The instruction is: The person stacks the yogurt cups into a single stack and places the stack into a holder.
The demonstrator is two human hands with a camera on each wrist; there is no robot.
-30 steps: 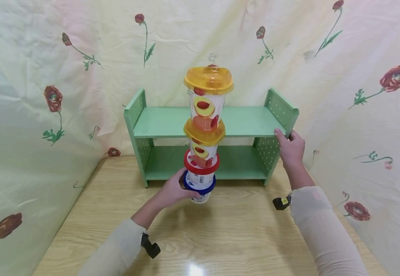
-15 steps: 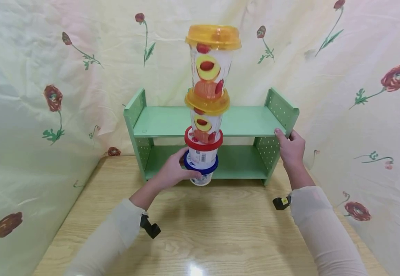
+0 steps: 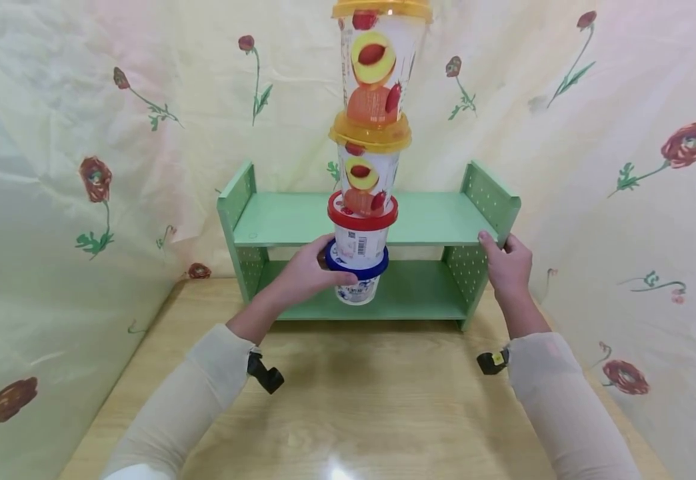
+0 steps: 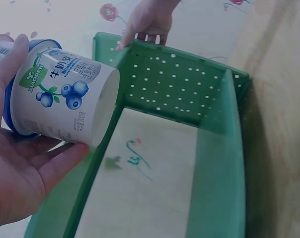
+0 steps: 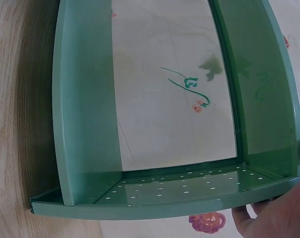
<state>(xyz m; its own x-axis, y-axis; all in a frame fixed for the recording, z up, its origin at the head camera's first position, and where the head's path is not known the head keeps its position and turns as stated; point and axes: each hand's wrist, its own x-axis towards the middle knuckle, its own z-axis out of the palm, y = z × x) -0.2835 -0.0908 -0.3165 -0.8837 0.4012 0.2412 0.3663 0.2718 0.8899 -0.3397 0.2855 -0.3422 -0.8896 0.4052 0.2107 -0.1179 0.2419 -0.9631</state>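
Observation:
My left hand [image 3: 309, 275] grips the bottom cup of an upright stack, a white blueberry yogurt cup [image 4: 66, 96] with a blue lid. On it stands a red-lidded tub [image 3: 361, 245]. Above that are two fruit-printed cups with orange lids, a smaller one [image 3: 365, 175] and a larger one [image 3: 373, 73], whose top is cut off by the head view's edge. The stack is held in the air before a green two-tier shelf [image 3: 288, 217]. My right hand [image 3: 509, 265] holds the shelf's right side panel [image 5: 189, 188], thumb by the upper board.
The shelf stands on a wood-grain table [image 3: 348, 400], near the back. Flower-printed cloth [image 3: 168, 133] hangs behind and along both sides. Dotted holes mark the side panels. A black wrist camera [image 3: 265, 373] is strapped to the left sleeve, another [image 3: 492, 363] to the right.
My left hand has raised the stack, and the top lid now reaches the head view's upper edge. The right hand has kept its hold on the shelf's side panel.

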